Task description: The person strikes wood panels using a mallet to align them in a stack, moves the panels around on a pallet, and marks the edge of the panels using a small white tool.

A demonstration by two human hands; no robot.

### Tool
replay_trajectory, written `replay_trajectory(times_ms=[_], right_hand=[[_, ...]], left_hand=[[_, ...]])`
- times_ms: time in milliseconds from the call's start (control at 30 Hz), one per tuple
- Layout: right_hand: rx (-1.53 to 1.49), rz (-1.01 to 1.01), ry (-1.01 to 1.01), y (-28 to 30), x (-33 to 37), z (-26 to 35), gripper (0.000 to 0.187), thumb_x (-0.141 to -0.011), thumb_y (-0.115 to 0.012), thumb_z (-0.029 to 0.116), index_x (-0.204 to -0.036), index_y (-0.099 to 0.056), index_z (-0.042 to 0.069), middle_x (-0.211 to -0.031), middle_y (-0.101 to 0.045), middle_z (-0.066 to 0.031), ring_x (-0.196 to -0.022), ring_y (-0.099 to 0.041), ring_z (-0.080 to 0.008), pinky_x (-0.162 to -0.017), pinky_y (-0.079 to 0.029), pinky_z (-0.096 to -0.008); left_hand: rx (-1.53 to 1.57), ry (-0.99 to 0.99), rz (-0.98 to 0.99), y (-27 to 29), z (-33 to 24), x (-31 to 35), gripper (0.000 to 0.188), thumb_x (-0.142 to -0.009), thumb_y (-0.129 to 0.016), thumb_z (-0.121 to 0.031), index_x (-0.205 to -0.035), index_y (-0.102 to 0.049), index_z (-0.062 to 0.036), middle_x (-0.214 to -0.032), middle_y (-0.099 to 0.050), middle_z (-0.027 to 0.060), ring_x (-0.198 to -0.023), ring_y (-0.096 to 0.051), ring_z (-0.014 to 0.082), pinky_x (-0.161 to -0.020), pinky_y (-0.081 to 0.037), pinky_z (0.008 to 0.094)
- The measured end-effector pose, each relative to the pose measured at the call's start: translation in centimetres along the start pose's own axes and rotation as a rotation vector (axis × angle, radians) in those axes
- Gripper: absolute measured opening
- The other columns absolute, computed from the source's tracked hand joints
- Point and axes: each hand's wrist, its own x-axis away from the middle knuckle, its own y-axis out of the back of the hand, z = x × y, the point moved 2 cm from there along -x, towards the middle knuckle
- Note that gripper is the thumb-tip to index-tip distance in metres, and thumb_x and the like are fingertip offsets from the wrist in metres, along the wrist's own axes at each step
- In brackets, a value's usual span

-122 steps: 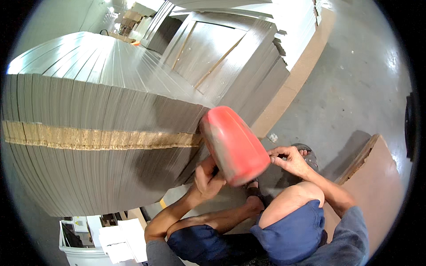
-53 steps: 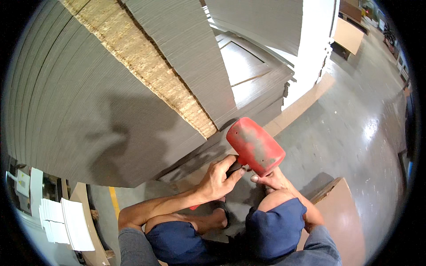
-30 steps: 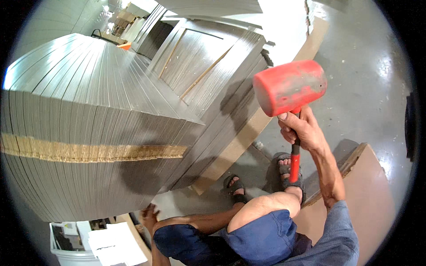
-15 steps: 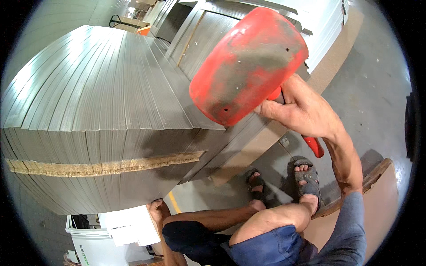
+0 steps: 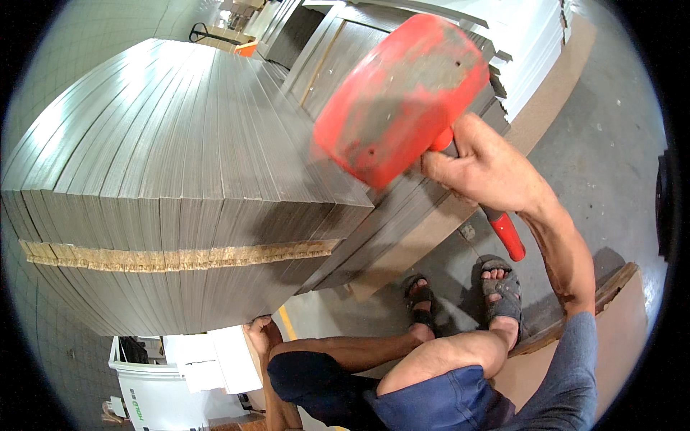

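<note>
**Mallet up, mid-swing over the panel stack**

While the right hand [image 5: 496, 169] is clenched around the red handle just under the head, the big red rubber mallet [image 5: 399, 90] hangs raised above the near top corner of the stack of grey panels [image 5: 180, 179]. My read is that this is the tapping-flush step: knocking the panel edges into line. The mallet head is smeared with motion blur and has not landed yet.

The next move would call for bringing the head down square on the panel edges, not at a slant, and keeping the grip from sliding on that short choke hold.

Pose-wise, the right arm is bent, wrist cocked, with the forearm running up from the lower right. The left hand [image 5: 262, 334] reaches low, down at the bottom edge of the stack. It looks pressed against the underside or the floor there, but the stack hides the fingers, so I can't say if it's gripping anything.

Further out: sandalled feet [image 5: 467, 294] on the concrete floor [image 5: 611, 144], a white bin [image 5: 154, 391] at lower left, and more panels leaning behind.
</note>
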Motion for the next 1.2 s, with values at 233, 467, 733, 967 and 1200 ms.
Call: replay_trajectory(times_ms=[233, 467, 733, 967, 1200], right_hand=[[0.164, -0.065, 0.259, -1.2, -1.0, -0.4, 0.029, -0.089, -0.063, 0.024, -0.091, -0.06, -0.005, -0.062, -0.052, -0.0194, -0.061, -0.058, -0.0318, -0.06, -0.047, -0.0431], [0.197, -0.011, 0.039, -1.0, 0.0, -0.6, 0.034, -0.088, -0.064, 0.025, -0.091, -0.058, -0.009, -0.073, -0.055, -0.0236, -0.076, -0.059, -0.0381, -0.073, -0.047, -0.0494], [0.299, -0.198, 0.341, -3.1, -0.2, -2.7, 0.031, -0.088, -0.065, 0.024, -0.092, -0.057, -0.006, -0.059, -0.047, -0.0219, -0.051, -0.049, -0.0331, -0.054, -0.041, -0.0438], [0.099, -0.048, 0.208, -3.2, 0.5, -1.7, 0.026, -0.088, -0.066, 0.018, -0.106, -0.063, -0.001, -0.061, -0.043, -0.0231, -0.053, -0.049, -0.0314, -0.056, -0.039, -0.0454], [-0.016, -0.199, 0.322, -3.5, -1.0, -0.7, 0.025, -0.089, -0.065, 0.021, -0.09, -0.059, -0.003, -0.055, -0.037, -0.0142, -0.052, -0.041, -0.0188, -0.055, -0.038, -0.0405]], left_hand=[[0.234, -0.124, -0.089, -3.6, -0.6, 1.7, 0.077, -0.056, -0.054, 0.009, -0.133, -0.043, 0.0028, -0.12, -0.054, 0.014, -0.108, -0.052, 0.0308, -0.107, -0.036, 0.0414], [0.098, -0.09, -0.047, -3.1, -1.4, 1.9, 0.077, -0.058, -0.053, 0.009, -0.134, -0.043, 0.0034, -0.122, -0.053, 0.0164, -0.111, -0.051, 0.0317, -0.107, -0.037, 0.0417], [0.09, -0.113, -0.138, -2.8, -1.4, 1.6, 0.069, -0.059, -0.053, 0.009, -0.127, -0.048, 0.0025, -0.113, -0.057, 0.0148, -0.108, -0.054, 0.031, -0.101, -0.042, 0.0409], [0.146, -0.141, -0.091, -4.9, -1.4, 2.6, 0.073, -0.057, -0.054, 0.008, -0.129, -0.047, 0.0037, -0.112, -0.056, 0.0141, -0.107, -0.053, 0.0304, -0.1, -0.04, 0.0405], [0.209, -0.248, -0.073, -3.1, -2.1, 2.5, 0.072, -0.059, -0.055, 0.009, -0.13, -0.048, 0.0027, -0.113, -0.056, 0.0117, -0.098, -0.053, 0.0248, -0.096, -0.041, 0.0383]])
